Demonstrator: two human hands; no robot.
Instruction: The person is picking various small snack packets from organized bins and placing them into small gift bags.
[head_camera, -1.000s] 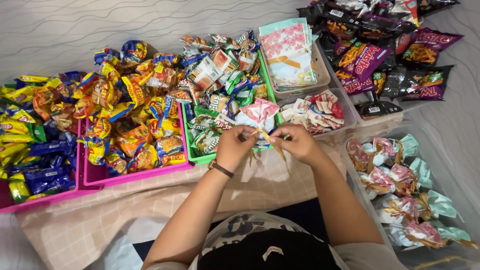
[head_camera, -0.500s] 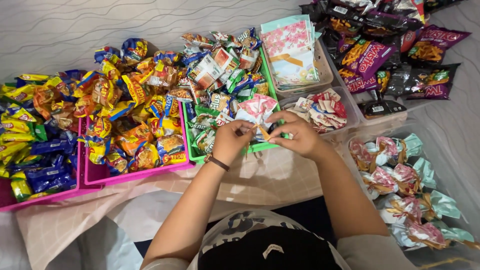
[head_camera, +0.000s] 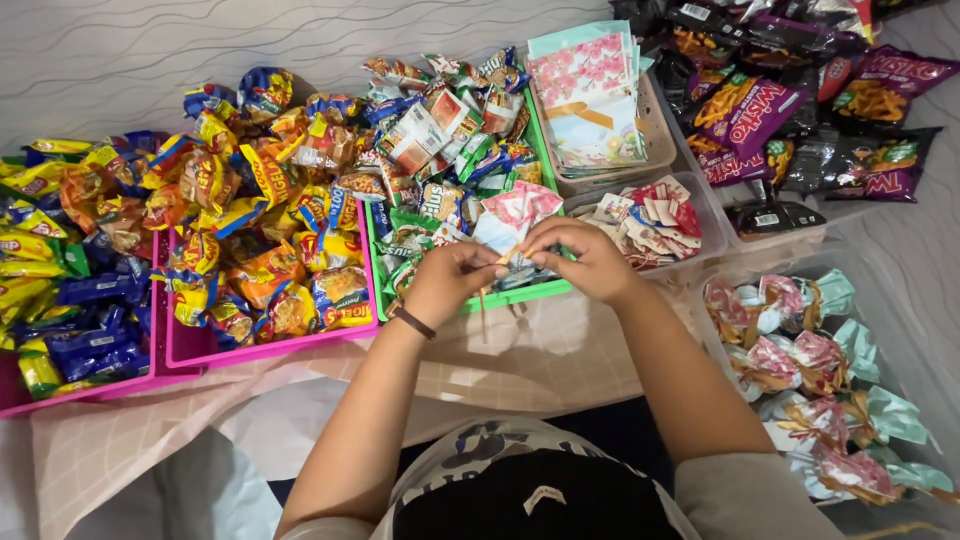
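Both hands meet over the front edge of the green tray (head_camera: 520, 293): left hand (head_camera: 450, 282) and right hand (head_camera: 583, 258) pinch shut on the neck of a pink floral goodie bag (head_camera: 515, 215), working a thin gold tie (head_camera: 484, 312) around it. Step looks like tying the bag closed; next it likely needs the tie twisted tight (ends dangle loose).

Counts: three trays of snacks, two pink trays (head_camera: 270, 350) and one green; two clear bins beyond; about eight finished bags (head_camera: 800, 350) in the clear box to the right. Dark chip packets (head_camera: 750, 110) far right, too many to count.
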